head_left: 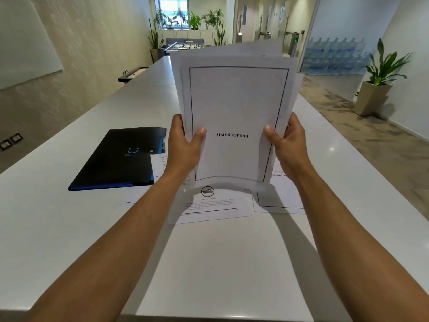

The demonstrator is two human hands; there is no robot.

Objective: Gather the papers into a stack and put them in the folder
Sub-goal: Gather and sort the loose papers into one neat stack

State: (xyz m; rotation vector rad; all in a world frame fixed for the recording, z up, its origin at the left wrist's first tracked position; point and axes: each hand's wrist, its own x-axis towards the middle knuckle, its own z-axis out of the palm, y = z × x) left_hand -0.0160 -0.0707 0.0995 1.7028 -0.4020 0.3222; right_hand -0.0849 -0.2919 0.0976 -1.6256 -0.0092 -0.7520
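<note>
Head view: upright paper stack (pixel 234 108) pinched between left hand (pixel 184 145) and right hand (pixel 289 145) fingers.

The papers (pixel 234 108) are thin, matt white sheets. The folder (pixel 120 159) looks like smooth black plastic. The table (pixel 69 217) is smooth, faintly glossy white.

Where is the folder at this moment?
The folder lies closed on the table, left of the left hand, with its near right corner over a loose paper.
</note>
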